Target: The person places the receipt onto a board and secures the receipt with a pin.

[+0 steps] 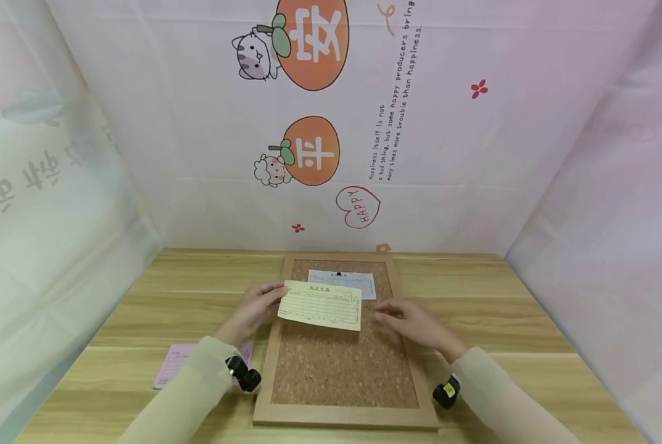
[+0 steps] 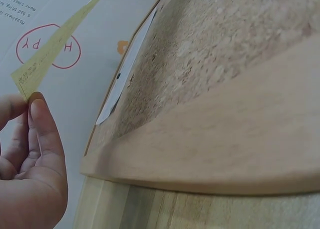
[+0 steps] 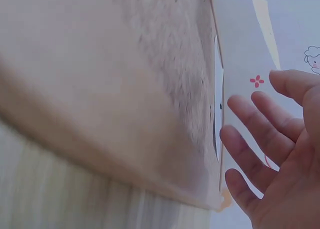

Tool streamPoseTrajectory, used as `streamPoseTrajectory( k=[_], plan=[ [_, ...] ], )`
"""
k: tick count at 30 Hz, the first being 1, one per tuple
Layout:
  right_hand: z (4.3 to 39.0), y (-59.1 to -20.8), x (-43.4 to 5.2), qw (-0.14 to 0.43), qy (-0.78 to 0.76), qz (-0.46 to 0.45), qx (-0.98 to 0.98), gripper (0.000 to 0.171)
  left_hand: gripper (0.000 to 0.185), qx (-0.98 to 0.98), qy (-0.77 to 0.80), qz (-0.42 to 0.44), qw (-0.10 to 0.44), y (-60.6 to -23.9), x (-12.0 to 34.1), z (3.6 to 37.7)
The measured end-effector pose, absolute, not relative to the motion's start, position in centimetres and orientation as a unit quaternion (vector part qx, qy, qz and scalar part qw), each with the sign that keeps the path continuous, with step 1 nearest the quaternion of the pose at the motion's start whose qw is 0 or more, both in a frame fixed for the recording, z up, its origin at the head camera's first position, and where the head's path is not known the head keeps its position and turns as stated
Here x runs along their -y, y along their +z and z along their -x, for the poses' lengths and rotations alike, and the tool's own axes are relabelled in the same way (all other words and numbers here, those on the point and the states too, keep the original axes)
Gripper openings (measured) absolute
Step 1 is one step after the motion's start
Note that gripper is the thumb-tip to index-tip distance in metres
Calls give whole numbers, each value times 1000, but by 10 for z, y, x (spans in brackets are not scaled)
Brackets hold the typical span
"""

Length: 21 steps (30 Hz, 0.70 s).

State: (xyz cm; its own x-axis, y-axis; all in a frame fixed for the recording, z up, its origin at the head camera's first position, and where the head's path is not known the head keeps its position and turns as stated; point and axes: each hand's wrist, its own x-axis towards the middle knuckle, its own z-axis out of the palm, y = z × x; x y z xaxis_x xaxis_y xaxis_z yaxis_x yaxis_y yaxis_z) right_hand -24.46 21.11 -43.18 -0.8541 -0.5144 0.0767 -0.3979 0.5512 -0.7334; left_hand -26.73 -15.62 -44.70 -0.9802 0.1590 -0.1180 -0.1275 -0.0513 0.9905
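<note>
A yellow printed form [image 1: 321, 306] hangs over the corkboard [image 1: 342, 370], its left edge pinched between thumb and fingers of my left hand [image 1: 255, 306]. In the left wrist view the form [image 2: 47, 54] rises edge-on from the fingertips of that hand [image 2: 37, 154]. My right hand [image 1: 414, 320] hovers over the board's right side, just off the form's right edge. Its fingers look spread and relaxed in the right wrist view, and nothing shows in the hand [image 3: 280, 144]. Behind the yellow form, a white form [image 1: 368, 285] is held at the board's top by a black pin [image 1: 339, 274].
Pink forms [image 1: 176, 364] lie on the wooden table [image 1: 114, 333] left of the board, partly hidden under my left forearm. The board's wooden frame [image 1: 344, 416] makes a raised edge. A printed white cloth backdrop [image 1: 447, 154] stands along the table's far edge.
</note>
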Motion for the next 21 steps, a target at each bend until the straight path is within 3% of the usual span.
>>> streamPoseTrajectory(
  k=[13, 21],
  plan=[
    [254, -434, -196, 98, -455, 172, -868, 40, 43, -665, 740, -8, 101, -454, 144, 274],
    [255, -432, -193, 100, -476, 162, -859, 38, 42, -670, 736, -13, 95, -456, 136, 274]
  ],
)
